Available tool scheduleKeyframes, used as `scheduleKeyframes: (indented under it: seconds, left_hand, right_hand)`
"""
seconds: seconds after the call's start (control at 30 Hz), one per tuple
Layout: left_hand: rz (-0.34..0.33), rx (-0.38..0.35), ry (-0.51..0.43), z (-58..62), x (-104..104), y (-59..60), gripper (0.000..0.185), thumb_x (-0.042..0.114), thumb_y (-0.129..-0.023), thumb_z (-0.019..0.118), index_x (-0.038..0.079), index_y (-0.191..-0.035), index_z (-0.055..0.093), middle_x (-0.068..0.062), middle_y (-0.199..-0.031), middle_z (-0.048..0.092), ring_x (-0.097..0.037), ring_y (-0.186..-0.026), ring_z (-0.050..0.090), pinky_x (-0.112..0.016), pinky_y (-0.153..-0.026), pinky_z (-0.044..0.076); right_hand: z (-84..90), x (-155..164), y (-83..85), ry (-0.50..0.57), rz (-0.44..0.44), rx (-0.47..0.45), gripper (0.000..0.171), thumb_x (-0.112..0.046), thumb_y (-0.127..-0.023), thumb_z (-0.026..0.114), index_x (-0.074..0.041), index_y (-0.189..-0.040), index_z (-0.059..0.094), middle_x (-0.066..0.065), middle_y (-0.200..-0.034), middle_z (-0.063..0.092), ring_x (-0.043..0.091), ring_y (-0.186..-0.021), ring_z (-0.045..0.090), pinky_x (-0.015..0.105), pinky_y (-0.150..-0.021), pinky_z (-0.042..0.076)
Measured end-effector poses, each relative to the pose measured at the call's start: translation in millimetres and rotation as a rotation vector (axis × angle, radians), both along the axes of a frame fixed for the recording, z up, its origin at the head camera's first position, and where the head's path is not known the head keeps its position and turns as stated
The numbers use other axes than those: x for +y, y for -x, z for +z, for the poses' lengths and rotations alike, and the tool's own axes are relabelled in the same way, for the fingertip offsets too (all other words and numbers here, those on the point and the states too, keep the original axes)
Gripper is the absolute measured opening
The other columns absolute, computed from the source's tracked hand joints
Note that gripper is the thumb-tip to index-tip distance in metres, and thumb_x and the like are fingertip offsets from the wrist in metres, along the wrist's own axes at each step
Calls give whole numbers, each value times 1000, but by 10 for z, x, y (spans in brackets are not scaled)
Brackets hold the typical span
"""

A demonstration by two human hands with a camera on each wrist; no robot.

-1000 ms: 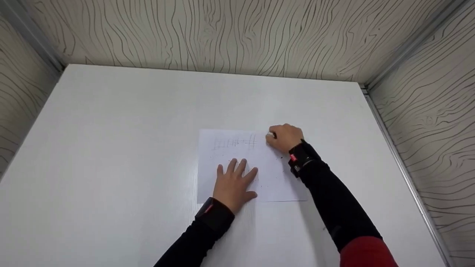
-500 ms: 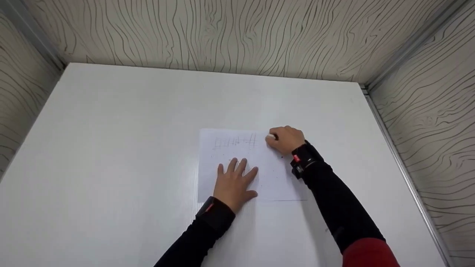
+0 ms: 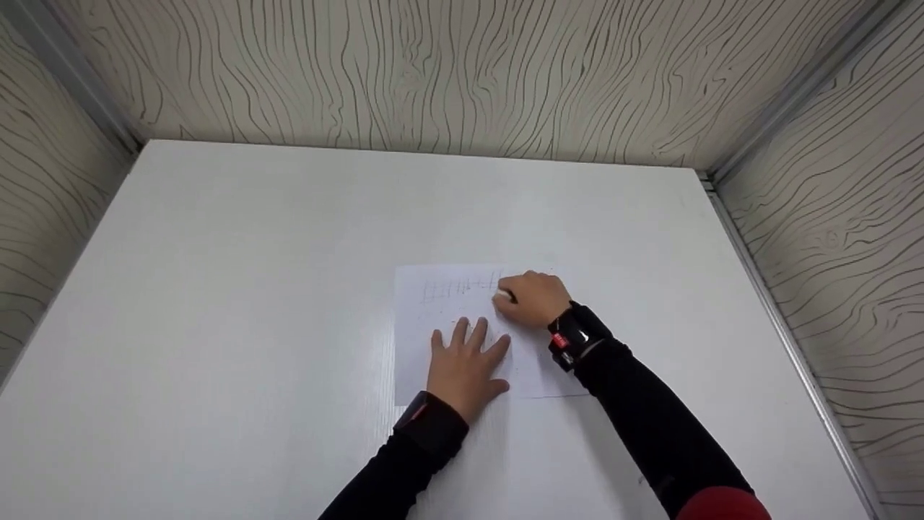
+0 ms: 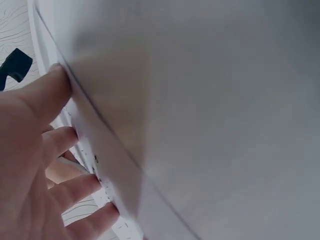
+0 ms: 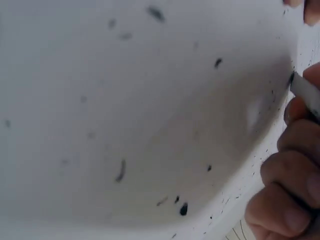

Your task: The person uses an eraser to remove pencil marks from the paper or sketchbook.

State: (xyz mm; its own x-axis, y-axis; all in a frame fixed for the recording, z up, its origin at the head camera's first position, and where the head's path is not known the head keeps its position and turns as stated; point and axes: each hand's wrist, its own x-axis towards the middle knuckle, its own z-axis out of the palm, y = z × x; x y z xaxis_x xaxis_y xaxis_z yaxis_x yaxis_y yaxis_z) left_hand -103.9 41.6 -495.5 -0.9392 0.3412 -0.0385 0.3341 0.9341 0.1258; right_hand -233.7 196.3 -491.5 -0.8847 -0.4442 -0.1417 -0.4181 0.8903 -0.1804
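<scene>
A white sheet of paper (image 3: pixel 415 354) lies on the white table, with thin pencil lines (image 3: pixel 446 290) drawn like a grid along its upper part. My left hand (image 3: pixel 465 372) rests flat on the paper's lower middle, fingers spread. Between the curled fingers and thumb of my right hand (image 3: pixel 535 297) is a small white eraser (image 5: pixel 307 95), its darkened end against the paper. That hand covers the right end of the pencil lines. Dark eraser crumbs (image 5: pixel 184 208) lie scattered over the sheet in the right wrist view.
The white table (image 3: pixel 238 289) extends around the paper on all sides. Wood-patterned panels (image 3: pixel 433 72) stand behind it and at both sides. A metal rail (image 3: pixel 787 332) runs along the right edge.
My right hand has moved left with the eraser, from beside the pencil lines onto their right end. My left hand stays on the paper; the head view has shifted slightly.
</scene>
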Motion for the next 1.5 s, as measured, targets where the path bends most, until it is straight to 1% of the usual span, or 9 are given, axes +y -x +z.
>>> scheduleKeyframes:
  seconds: [0.13, 0.37, 0.63, 0.73, 0.97, 1.03, 1.17, 1.27, 1.5]
  left_hand:
    - [-10, 14, 19, -3, -14, -34, 62, 57, -83, 67, 37, -140, 51, -3, -151, 46, -31, -140, 40, -60, -106, 38]
    - [-27, 43, 40, 0, -8, -14, 62, 58, -84, 66, 39, -140, 50, -2, -150, 46, -29, -140, 40, -58, -107, 38]
    - [-26, 66, 69, -15, -44, -7, 63, 60, -83, 66, 39, -140, 51, -2, -149, 48, -29, -139, 42, -58, -105, 41]
    - [-27, 70, 71, -23, -51, -26, 63, 61, -82, 66, 38, -139, 52, -2, -148, 49, -29, -138, 43, -58, -104, 41]
    - [-37, 38, 50, -70, -15, -24, 62, 59, -84, 65, 38, -140, 51, -3, -148, 48, -30, -138, 42, -58, -105, 41]
    - [-36, 27, 47, -81, -21, -23, 61, 59, -84, 65, 38, -140, 51, -3, -149, 48, -30, -138, 42, -58, -105, 41]
    - [-33, 13, 46, -76, -48, -8, 61, 59, -85, 65, 38, -141, 50, -3, -150, 47, -30, -139, 41, -58, -106, 40]
    - [-34, 15, 55, -54, -59, 4, 62, 59, -85, 64, 38, -141, 50, -3, -150, 46, -30, -140, 40, -59, -106, 39]
    - [-34, 50, 20, -59, -30, 0, 60, 57, -84, 66, 37, -139, 53, -4, -147, 49, -30, -137, 43, -58, -104, 41]
  right_hand:
    - [25, 15, 41, -27, -10, 53, 29, -31, -91, 54, -16, -68, 47, -1, -61, 47, 17, -59, 45, 29, -53, 34]
    - [109, 40, 174, -6, -134, 148, 30, -30, -94, 56, -13, -69, 49, 5, -62, 50, 21, -60, 48, 35, -55, 39]
    - [49, -29, 98, 22, 90, 46, 35, -31, -91, 58, -18, -64, 40, -5, -58, 35, 13, -57, 39, 26, -53, 27]
    - [21, -18, 151, 23, 59, 87, 35, -31, -92, 59, -17, -66, 42, -3, -58, 37, 16, -58, 40, 27, -53, 28]
    - [10, -10, 244, -23, -72, 161, 30, -31, -96, 57, -13, -72, 52, 6, -62, 53, 22, -60, 50, 37, -55, 42]
    - [6, -29, 220, -17, -52, 138, 30, -31, -95, 57, -13, -71, 52, 4, -62, 52, 21, -59, 49, 35, -55, 41]
    - [-9, -61, 170, -14, 59, 34, 33, -32, -91, 58, -16, -65, 45, -3, -60, 42, 15, -59, 43, 28, -54, 31]
    - [-23, -65, 188, -30, 95, 15, 34, -34, -90, 57, -19, -64, 42, -5, -59, 38, 14, -59, 41, 27, -54, 29]
    - [13, -73, 351, 2, -75, 110, 27, -29, -93, 57, -14, -71, 54, 4, -64, 53, 21, -62, 50, 34, -55, 39]
